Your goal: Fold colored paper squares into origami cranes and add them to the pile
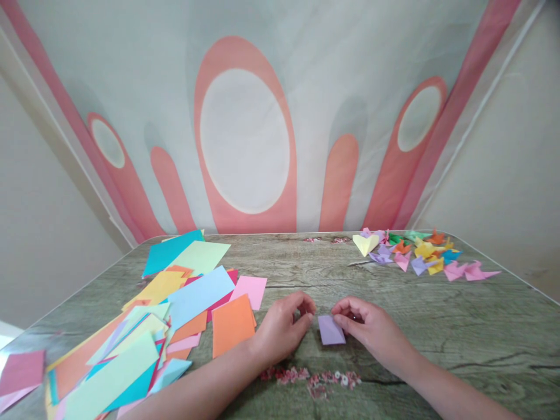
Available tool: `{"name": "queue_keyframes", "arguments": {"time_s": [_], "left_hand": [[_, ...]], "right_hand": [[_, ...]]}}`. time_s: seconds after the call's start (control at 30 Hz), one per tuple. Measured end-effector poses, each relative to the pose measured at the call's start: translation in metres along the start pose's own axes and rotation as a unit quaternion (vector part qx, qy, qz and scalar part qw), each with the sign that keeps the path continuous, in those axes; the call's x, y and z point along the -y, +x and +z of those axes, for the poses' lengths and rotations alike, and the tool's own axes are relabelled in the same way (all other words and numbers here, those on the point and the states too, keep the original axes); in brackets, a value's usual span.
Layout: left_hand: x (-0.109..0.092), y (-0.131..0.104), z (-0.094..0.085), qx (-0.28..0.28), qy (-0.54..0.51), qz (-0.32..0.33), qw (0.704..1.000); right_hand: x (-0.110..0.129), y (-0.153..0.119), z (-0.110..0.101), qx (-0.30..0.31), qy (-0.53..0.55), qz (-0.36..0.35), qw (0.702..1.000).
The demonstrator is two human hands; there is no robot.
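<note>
A small purple folded paper (331, 331) is pinched at its right edge between the thumb and fingers of my right hand (363, 319). Just left of the paper, and apart from it, my left hand (289, 319) is curled with thumb and fingertips close together. Whether anything sits between those fingertips is too small to make out. An orange paper sheet (233, 326) lies to the left of my left hand. Below the hands, a printed floral pattern (312, 378) shows on the wood-look tabletop (301, 265).
Loose coloured paper sheets (131, 344) spread over the table's left side. A dark pink paper (21, 373) lies at the far left edge. Several folded paper cranes (420, 256) and a pale yellow paper heart (366, 245) sit at the back right. A patterned backdrop (245, 140) stands behind.
</note>
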State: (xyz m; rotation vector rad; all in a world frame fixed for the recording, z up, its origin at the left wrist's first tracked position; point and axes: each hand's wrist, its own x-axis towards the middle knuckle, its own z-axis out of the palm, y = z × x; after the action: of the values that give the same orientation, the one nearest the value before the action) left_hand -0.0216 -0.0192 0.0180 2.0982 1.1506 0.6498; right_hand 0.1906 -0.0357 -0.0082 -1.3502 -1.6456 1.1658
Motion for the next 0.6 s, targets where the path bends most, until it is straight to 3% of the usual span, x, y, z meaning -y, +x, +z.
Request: {"name": "queue_keyframes", "arguments": {"time_s": [0.07,0.23,0.43,0.6], "left_hand": [[-0.002,-0.003,-0.002,0.000,0.026,0.053,0.998],[-0.008,-0.009,0.001,0.091,0.096,0.193,0.972],[-0.001,-0.007,0.009,0.109,0.166,0.202,0.959],[-0.001,-0.005,0.009,0.105,0.209,0.212,0.949]], "right_hand": [[-0.002,0.001,-0.001,-0.008,-0.001,0.006,1.000],[-0.008,0.002,0.000,-0.009,-0.033,-0.023,0.999],[-0.011,0.002,0.003,-0.005,-0.091,-0.055,0.994],[-0.007,0.000,0.000,-0.041,-0.185,-0.100,0.977]]}}
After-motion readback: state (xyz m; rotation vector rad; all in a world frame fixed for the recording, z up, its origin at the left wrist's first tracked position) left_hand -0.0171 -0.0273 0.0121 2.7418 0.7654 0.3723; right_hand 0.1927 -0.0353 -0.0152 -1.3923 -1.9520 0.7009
